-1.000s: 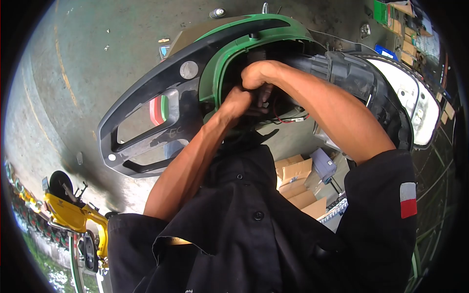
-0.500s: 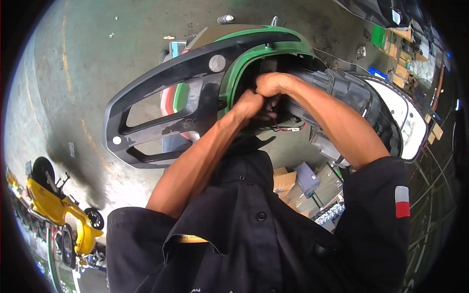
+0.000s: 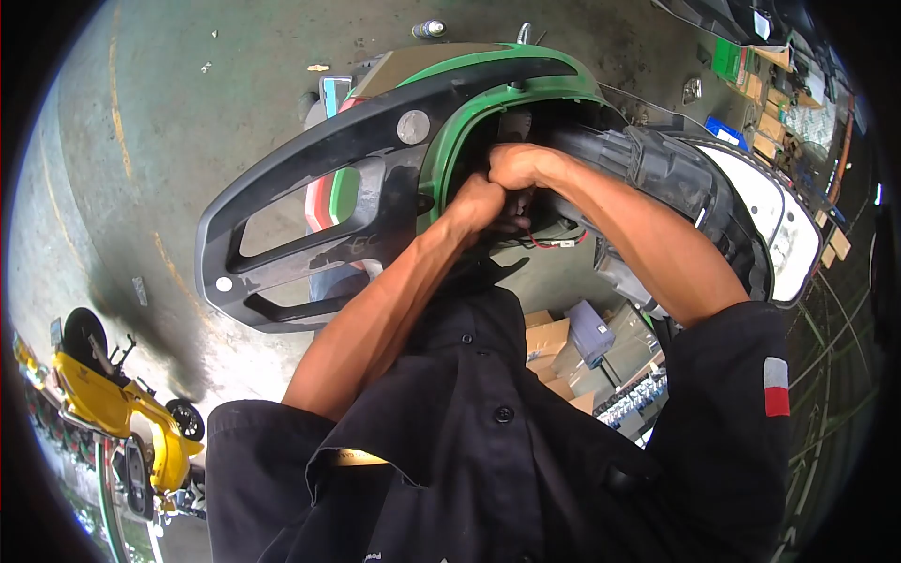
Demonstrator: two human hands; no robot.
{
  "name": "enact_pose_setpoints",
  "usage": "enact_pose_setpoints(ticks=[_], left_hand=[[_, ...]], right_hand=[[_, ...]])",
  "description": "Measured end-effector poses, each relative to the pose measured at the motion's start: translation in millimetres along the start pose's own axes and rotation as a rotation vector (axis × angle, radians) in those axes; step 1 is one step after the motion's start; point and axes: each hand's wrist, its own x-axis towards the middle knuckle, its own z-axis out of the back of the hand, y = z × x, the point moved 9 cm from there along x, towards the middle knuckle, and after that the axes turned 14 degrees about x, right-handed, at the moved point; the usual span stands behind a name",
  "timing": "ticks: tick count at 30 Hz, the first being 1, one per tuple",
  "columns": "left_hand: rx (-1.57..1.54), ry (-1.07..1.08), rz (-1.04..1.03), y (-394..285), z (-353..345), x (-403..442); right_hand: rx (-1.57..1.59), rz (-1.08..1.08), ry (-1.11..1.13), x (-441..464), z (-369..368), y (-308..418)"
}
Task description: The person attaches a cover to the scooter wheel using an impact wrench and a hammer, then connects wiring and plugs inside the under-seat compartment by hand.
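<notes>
My left hand (image 3: 479, 203) and my right hand (image 3: 514, 167) meet at the open body cavity of a green scooter (image 3: 450, 141). Both sets of fingers are curled and closed, and whatever they grip is hidden behind the knuckles. A black rear grab rail (image 3: 225, 225) with two long openings extends to the left of my left hand. Red wires with a white connector (image 3: 565, 244) hang below my right hand. To the right, under my right forearm, lies a ribbed black plastic housing (image 3: 671, 178).
A white panel with a dark rim (image 3: 784, 225) stands at the right. Yellow scooters (image 3: 103, 394) are parked at lower left. A spray can (image 3: 429, 29) lies on the floor beyond. Cardboard boxes (image 3: 547, 340) and a blue tray (image 3: 725, 133) are nearby.
Both hands stay together in the cavity with almost the same grip. The view has shifted slightly.
</notes>
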Motion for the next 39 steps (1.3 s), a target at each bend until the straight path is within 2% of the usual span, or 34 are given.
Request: enact_pose_setpoints(ticks=[2, 4, 9, 15, 21, 29, 37, 39], left_hand=[[0.001, 0.007, -0.013, -3, 0, -1], [-0.007, 0.009, -0.020, -2, 0, -1], [-0.047, 0.033, -0.079, -4, -2, 4], [-0.053, 0.049, -0.042, -2, -1, 2], [-0.077, 0.079, -0.077, 1, -3, 6], [-0.170, 0.110, -0.099, -3, -6, -2], [0.017, 0.081, -0.182, -7, -17, -10], [0.090, -0.141, -0.286, -10, -7, -19]], right_hand=[[-0.023, 0.029, -0.003, 1, 1, 0], [0.096, -0.025, 0.034, -1, -1, -5], [0.033, -0.007, 0.093, 0, -4, -1], [0.077, -0.074, 0.055, 2, -2, -4], [0.139, -0.049, 0.017, 2, -2, -8], [0.031, 0.029, 0.033, 8, -2, -11], [0.009, 0.051, -0.016, -22, -2, -4], [0.019, 0.330, -0.123, -23, 2, -2]])
